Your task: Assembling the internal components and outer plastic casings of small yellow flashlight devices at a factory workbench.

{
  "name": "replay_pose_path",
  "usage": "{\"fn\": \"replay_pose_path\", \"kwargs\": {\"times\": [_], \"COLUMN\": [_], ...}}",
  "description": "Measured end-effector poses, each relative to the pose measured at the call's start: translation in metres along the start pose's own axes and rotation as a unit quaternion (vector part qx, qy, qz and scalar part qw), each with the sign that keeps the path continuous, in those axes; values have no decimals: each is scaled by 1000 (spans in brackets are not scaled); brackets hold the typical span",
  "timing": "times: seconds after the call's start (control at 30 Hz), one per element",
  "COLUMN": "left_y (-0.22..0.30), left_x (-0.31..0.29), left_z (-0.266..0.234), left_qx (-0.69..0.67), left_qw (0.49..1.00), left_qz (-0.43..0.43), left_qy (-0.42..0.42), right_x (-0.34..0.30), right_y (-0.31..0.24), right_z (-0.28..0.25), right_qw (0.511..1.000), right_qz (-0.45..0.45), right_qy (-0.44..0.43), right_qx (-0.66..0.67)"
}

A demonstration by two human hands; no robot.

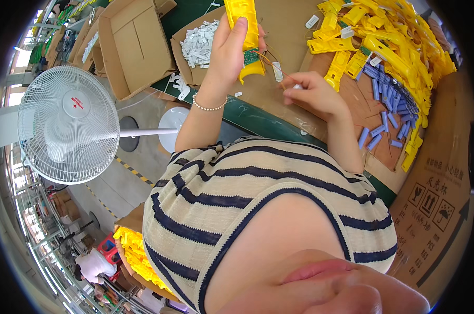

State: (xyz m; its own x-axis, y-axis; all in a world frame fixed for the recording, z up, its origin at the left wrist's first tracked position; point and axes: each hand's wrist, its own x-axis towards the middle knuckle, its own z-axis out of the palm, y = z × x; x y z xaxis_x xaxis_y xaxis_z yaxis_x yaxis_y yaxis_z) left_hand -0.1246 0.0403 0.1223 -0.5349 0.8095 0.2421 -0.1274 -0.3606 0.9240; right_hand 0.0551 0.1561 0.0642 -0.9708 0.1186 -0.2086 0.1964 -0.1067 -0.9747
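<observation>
My left hand [227,55] is closed around a yellow plastic housing [243,18], thumb pressed on its face. A green circuit board [251,56] shows at the housing's lower part. Thin red and yellow wires [269,58] run from the board toward my right hand [318,97]. That hand is pinched on a small white piece [297,86]; its exact kind is too small to tell. Between the hands, a white rectangular part [277,71] lies by the wires. Beneath them is a cardboard-covered green table [268,121].
Yellow housings [388,42] heap at the back right, beside purple cylindrical cells [386,118]. Small white parts [199,44] fill a carton at the back left, near an open cardboard box [137,49]. A white fan [69,125] stands left; a large carton [435,209] stands right.
</observation>
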Motion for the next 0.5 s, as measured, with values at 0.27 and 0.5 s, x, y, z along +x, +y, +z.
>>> {"fn": "replay_pose_path", "kwargs": {"times": [0.27,0.5], "left_y": [-5,-11], "left_x": [3,-2], "left_z": [-12,-7], "left_qx": [204,172], "left_qw": [978,985], "left_qz": [43,22], "left_qy": [6,-17], "right_x": [-28,-29], "right_y": [-38,-38], "right_z": [-4,-11], "right_qw": [906,917], "right_qz": [-179,-191], "right_qy": [325,349], "right_qx": [-204,20]}}
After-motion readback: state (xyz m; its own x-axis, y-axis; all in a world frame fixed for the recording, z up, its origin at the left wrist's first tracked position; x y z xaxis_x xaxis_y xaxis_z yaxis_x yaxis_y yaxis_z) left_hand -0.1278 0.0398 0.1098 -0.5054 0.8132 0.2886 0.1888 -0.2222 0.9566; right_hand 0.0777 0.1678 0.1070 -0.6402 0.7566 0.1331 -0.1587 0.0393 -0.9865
